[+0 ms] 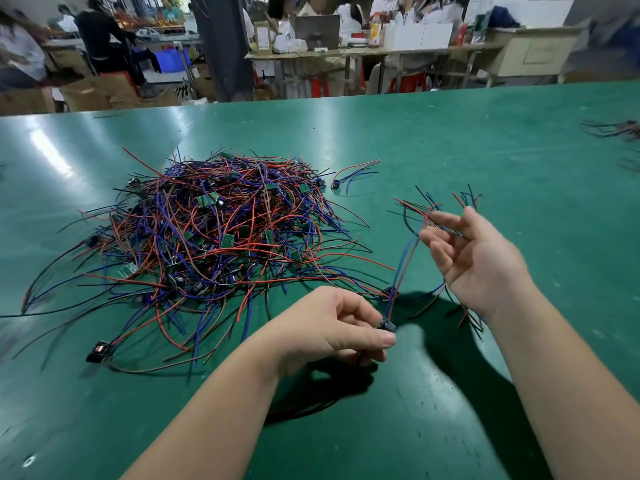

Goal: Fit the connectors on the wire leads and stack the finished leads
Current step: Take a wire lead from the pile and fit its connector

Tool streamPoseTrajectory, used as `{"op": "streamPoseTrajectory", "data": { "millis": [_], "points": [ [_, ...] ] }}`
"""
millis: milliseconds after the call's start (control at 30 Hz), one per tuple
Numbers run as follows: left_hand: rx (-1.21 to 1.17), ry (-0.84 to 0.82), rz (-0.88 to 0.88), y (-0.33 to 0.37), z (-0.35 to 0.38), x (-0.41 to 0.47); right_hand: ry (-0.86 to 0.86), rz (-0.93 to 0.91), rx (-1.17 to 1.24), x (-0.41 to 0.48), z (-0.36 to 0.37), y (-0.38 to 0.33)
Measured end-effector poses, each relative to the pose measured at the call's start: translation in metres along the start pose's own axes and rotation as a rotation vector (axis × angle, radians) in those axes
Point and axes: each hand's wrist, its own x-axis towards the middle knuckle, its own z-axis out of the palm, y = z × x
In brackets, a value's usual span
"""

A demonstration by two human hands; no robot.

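Note:
A big tangled pile of red, blue and black wire leads (221, 230) with small green circuit boards lies on the green table (450, 140). My left hand (332, 327) pinches a small dark connector part (386, 325) between thumb and fingers. Red and blue wires (401, 268) rise from it to my right hand (474, 258), which is raised with loosely spread fingers. A bundle of leads (440, 206) runs between its thumb and fingers and fans out above them. More wire ends hang below that wrist.
A single lead with a black component (98, 351) lies at the near left of the pile. Another loose lead (353, 173) lies behind the pile to the right. More wires (616, 129) sit at the far right edge. Beyond the table, people work at benches.

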Motion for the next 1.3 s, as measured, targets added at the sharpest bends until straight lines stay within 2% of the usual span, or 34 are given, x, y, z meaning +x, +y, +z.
{"op": "streamPoseTrajectory", "data": {
  "millis": [100,167,267,333,400,633,700,800,867,933,1033,1133,1233,1300],
  "points": [
    [-0.114,0.154,0.071,0.000,0.004,0.005,-0.023,0.001,-0.015,-0.003,0.003,0.001],
    [-0.240,0.265,0.125,0.000,0.005,0.010,-0.042,-0.070,-0.245,-0.009,0.007,0.009],
    [-0.271,0.353,0.179,0.000,0.005,0.012,-0.289,-0.156,-0.631,-0.021,0.014,0.028],
    [-0.221,0.357,0.181,-0.003,0.004,0.013,-0.373,-0.244,-0.890,-0.028,0.017,0.036],
    [-0.175,0.341,0.167,-0.006,0.005,0.013,-0.347,-0.341,-1.081,-0.029,0.016,0.038],
    [-0.139,0.234,0.161,-0.007,0.009,0.013,-0.360,-0.339,-1.212,-0.026,0.009,0.025],
    [-0.131,0.262,0.185,-0.006,0.010,0.013,-0.280,-0.397,-1.179,-0.019,0.004,0.017],
    [-0.082,0.326,0.254,-0.006,0.009,0.013,-0.003,-0.573,-1.275,-0.003,-0.010,0.003],
    [-0.038,0.358,0.281,-0.006,0.008,0.013,0.130,-0.598,-1.361,0.006,-0.020,-0.002],
    [-0.005,0.388,0.296,-0.007,0.007,0.014,0.176,-0.566,-1.417,0.014,-0.027,0.000],
    [0.176,0.469,0.359,-0.010,0.007,0.014,0.200,-0.547,-1.458,0.022,-0.029,0.007],
    [0.563,0.544,0.464,-0.011,0.006,0.012,0.213,-0.580,-1.506,0.024,-0.027,0.008],
    [0.873,0.495,0.535,-0.014,0.005,0.012,0.199,-0.512,-1.669,0.024,-0.026,0.010],
    [1.033,0.450,0.478,-0.016,0.006,0.013,0.234,-0.470,-1.865,0.022,-0.024,0.011]
  ]
}}
